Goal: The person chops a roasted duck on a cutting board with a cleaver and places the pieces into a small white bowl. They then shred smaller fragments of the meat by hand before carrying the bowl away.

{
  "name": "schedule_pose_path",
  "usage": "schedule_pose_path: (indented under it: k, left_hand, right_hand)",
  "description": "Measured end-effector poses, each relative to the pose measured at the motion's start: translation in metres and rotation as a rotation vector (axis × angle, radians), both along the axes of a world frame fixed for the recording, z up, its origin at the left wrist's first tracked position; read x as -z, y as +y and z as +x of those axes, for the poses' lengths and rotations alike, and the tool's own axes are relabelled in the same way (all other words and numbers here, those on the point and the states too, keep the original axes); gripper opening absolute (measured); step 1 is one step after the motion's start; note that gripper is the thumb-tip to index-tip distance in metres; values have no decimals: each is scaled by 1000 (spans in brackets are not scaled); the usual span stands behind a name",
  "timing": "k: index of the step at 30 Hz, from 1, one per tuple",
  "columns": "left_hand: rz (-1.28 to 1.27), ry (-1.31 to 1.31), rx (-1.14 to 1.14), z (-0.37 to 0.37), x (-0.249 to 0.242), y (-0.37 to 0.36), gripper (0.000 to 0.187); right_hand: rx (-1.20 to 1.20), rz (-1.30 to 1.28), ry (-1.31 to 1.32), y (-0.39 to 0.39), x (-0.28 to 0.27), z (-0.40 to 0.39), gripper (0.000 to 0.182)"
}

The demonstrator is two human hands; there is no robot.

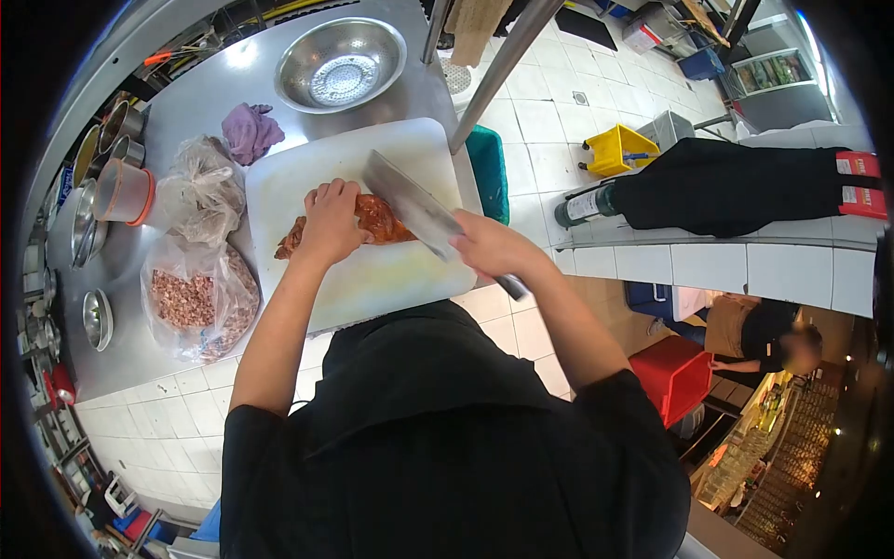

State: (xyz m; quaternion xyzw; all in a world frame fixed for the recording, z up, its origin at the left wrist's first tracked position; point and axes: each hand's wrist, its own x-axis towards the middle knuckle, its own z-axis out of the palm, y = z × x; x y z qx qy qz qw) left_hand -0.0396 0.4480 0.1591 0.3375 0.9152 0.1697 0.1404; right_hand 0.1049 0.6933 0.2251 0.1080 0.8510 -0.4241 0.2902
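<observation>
A piece of glossy red-brown roast meat (380, 220) lies across the white cutting board (363, 289). My left hand (331, 220) grips it from above, fingers curled over its left half and covering part of it. In my right hand (495, 246) is the handle of a cleaver (406, 203). Its broad steel blade slants up and to the left, overlapping the right part of the meat in this view. The end of the handle sticks out below my fist.
A steel bowl (341, 65) stands behind the board, near a crumpled purple cloth (251, 133). Left of the board are bags, one of chopped pinkish meat (191, 296), and a plastic tub (123, 190). A table post (503, 76) rises at the right. Another person (759, 335) is beyond the counter.
</observation>
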Motion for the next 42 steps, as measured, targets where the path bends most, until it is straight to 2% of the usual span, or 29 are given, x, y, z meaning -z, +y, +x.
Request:
schedule_pose_path:
  k: [1, 3, 7, 9, 12, 16, 18, 19, 21, 22, 23, 26, 28, 30, 33, 38, 40, 42]
  left_hand:
    - [4, -5, 7, 0, 1, 0, 69]
    - [55, 14, -12, 0, 2, -4, 68]
    - [60, -28, -30, -6, 0, -7, 68]
    - [64, -52, 8, -7, 1, -8, 69]
    - [57, -50, 19, -15, 7, -13, 70]
    - [12, -116, 49, -31, -2, -33, 72]
    - [354, 67, 39, -46, -6, -53, 66]
    - [348, 68, 30, -52, -16, -62, 66]
    - [487, -271, -257, -64, -33, -82, 57]
    - [486, -271, -262, -63, -32, -86, 57]
    - [441, -280, -298, -60, -31, -85, 52]
    - [415, -291, -317, -36, -10, -68, 47]
    - [432, -292, -306, -24, 11, -56, 46]
    - [391, -179, -226, -16, 25, -49, 43]
    - [337, -177, -173, -16, 23, -44, 41]
    - [331, -185, -134, -21, 24, -46, 39]
    - [312, -160, -124, -29, 16, -51, 38]
    - [280, -360, -158, -37, 8, -55, 37]
  right_hand:
    - [7, 4, -5, -5, 11, -9, 29]
    - [93, -156, 26, -18, 30, -27, 24]
    - [-28, -56, 27, -2, 22, 4, 21]
    - [119, -204, -121, -2, 13, 19, 24]
    - [227, -253, -76, -28, 49, -2, 26]
    - [266, -196, -37, -45, 50, -8, 31]
    - [288, -217, -29, -45, 50, -5, 31]
    - [308, -247, -25, -46, 52, -4, 32]
    - [321, -272, -47, -47, 54, -5, 32]
    - [344, -285, -66, -48, 53, -6, 31]
    - [360, -303, -67, -49, 51, -5, 13]
    - [368, -338, -58, -49, 52, -4, 12]
    - [364, -353, -43, -46, 57, -1, 12]
    - [363, -370, -34, -40, 55, 8, 13]
    - [283, -314, -172, -27, 20, 24, 19]
    - [392, -408, -79, -66, 61, 4, 25]
    - [404, -316, -63, -80, 57, -9, 29]
    - [409, -246, -70, -90, 56, -10, 28]
